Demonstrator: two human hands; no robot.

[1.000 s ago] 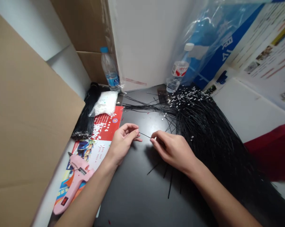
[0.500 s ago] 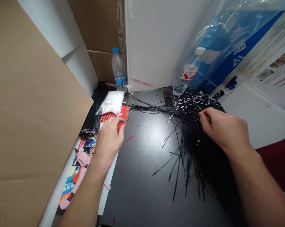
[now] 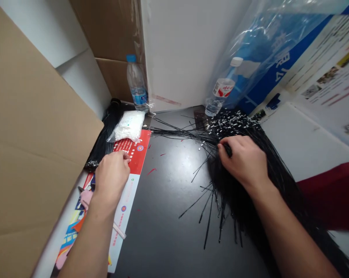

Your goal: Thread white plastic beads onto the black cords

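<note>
My right hand closes on a large heap of long, thin black plastic strands, close to their upper ends, which carry small white tabs. My left hand rests with bunched fingers on a red printed card. Its fingertips cover the spot where small white pieces lay, so I cannot tell whether they hold one. A white bag of small pieces lies just past those fingers. Beside the left hand is a black bundle of strands. My left forearm hides most of a pink glue gun.
A black tabletop carries scattered strands and red scraps. A cardboard sheet rises at the left. Behind stand two water bottles and a plastic-wrapped blue package. Red cloth lies at the right.
My hands have parted from the single strand they held mid-table. The right hand moved right onto the heap, and the left moved onto the red card, covering the white pieces.
</note>
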